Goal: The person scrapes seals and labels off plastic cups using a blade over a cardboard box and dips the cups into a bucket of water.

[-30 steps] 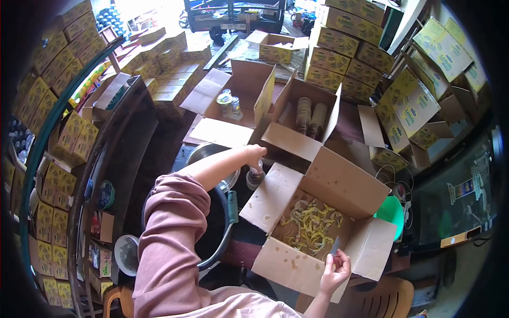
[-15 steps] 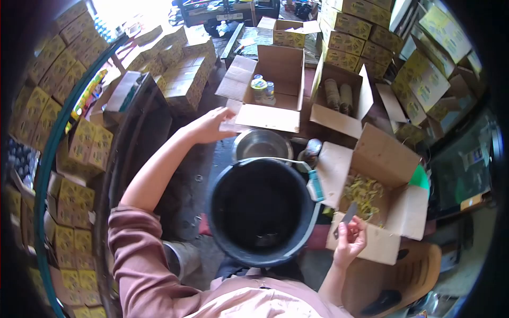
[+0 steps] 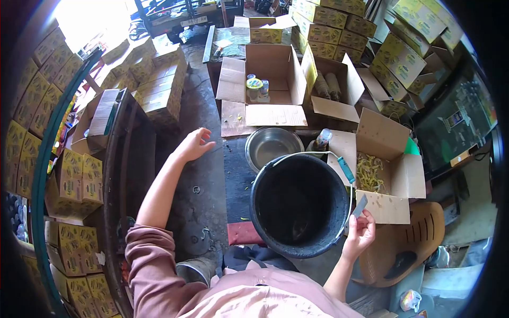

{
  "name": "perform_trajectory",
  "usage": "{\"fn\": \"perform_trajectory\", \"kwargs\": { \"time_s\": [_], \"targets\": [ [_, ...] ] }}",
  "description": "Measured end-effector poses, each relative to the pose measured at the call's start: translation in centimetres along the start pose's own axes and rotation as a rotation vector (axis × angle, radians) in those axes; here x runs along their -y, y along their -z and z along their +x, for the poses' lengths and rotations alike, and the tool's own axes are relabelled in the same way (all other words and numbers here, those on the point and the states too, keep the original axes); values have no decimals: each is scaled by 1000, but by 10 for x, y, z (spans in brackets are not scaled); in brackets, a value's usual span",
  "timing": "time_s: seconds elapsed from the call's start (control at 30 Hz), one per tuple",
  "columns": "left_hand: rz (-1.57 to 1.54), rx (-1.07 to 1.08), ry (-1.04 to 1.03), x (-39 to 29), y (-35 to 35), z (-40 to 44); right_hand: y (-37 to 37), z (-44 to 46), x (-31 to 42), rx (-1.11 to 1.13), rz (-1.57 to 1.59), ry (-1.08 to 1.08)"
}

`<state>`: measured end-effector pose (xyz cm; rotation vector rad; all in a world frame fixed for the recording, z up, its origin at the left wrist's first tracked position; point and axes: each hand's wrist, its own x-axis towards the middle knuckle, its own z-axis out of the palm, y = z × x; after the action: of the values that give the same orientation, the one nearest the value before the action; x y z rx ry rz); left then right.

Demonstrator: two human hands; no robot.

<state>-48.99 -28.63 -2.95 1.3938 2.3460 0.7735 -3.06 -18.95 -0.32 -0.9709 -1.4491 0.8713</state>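
My left hand (image 3: 195, 144) is held out over the floor, left of the table, with its fingers apart and nothing in them. A small flat blade (image 3: 360, 206) is pinched in my right hand (image 3: 361, 232), beside the rim of a large black bucket (image 3: 300, 250). The bucket has a wire handle with a green grip (image 3: 345, 170). Behind it sits a metal bowl (image 3: 274, 147), and a jar (image 3: 323, 139) stands to the right of the bowl. An open carton (image 3: 391, 208) at the right holds yellow-green peel-like strips (image 3: 369, 172).
One open carton (image 3: 275, 115) holds small tubs (image 3: 254, 85); another (image 3: 335, 109) holds two long stacks (image 3: 333, 85). Yellow cartons (image 3: 159, 95) are piled left and back. An orange chair (image 3: 419, 238) stands at right, a pail (image 3: 196, 270) near my left side.
My left hand has left the jar and moved left, its fingers now apart. The view has shifted, so the bucket shows fully. My right hand still holds the blade.
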Motion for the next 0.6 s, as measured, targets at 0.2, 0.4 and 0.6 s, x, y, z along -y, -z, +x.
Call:
{"fn": "perform_trajectory", "kwargs": {
  "time_s": [0.2,0.4,0.6],
  "targets": [
    [-412,-52,305,14,-50,35,-12,-6,7,-4,-29,18],
    [-908,-79,611,50,-88,136,-17,-22,9,-194,-153,21],
    [-1293,-162,667,73,-99,234,-40,-41,19,-353,-336,-65]
  ]
}}
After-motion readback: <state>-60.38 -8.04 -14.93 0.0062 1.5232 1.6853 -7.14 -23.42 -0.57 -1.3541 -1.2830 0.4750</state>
